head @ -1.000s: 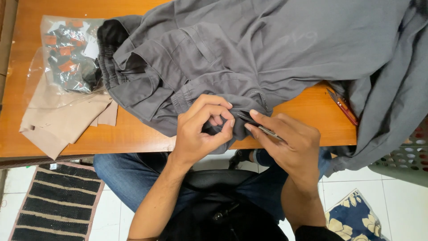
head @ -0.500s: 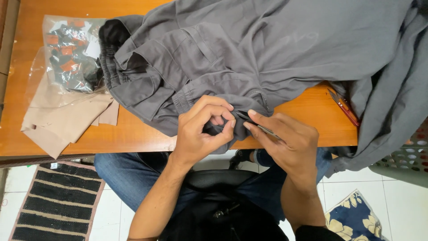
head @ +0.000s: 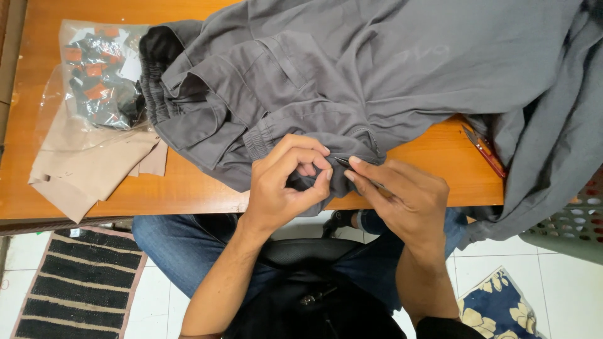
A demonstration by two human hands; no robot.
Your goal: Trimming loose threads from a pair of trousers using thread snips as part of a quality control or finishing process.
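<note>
Two hands at the table edge: left point(head: 286, 185) pinching grey garment point(head: 352, 81), right point(head: 408, 201) gripping thin dark tool point(head: 359, 172).

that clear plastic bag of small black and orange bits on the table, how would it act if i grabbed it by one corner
The clear plastic bag would probably sag and bunch, since its film already lies crumpled. Its small black and orange pieces look loose, so they would likely slide to the low end. It may also slip a little over the tan fabric pieces under it.

A single head-worn view looks steeply down, close over the near edge of the surface point(head: 188, 188).
</note>
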